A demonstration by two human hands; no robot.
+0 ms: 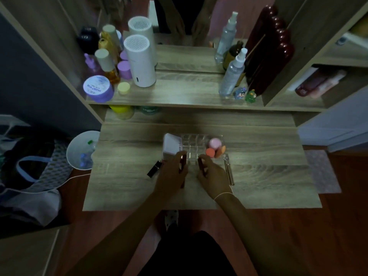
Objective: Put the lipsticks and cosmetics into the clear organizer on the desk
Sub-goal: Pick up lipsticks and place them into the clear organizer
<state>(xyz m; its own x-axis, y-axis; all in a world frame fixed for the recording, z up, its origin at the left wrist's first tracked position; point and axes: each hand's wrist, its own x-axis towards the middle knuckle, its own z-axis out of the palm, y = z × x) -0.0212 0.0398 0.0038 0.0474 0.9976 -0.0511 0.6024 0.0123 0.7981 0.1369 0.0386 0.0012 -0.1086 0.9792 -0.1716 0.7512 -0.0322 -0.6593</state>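
The clear organizer with its grid of small cells stands on the desk's middle. Its right section holds a pink sponge and two orange sponges. A white box stands in its left side. My left hand grips a dark red lipstick upright at the organizer's front edge. My right hand holds another dark red lipstick just right of it. A black lipstick lies on the desk left of my left hand. A slim clear tube lies right of my right hand.
The raised shelf behind carries jars, bottles, a white cylindrical device, spray bottles and small figurines. A white bin stands on the floor left of the desk, with bags beside it. A mirror at the back shows my reflection.
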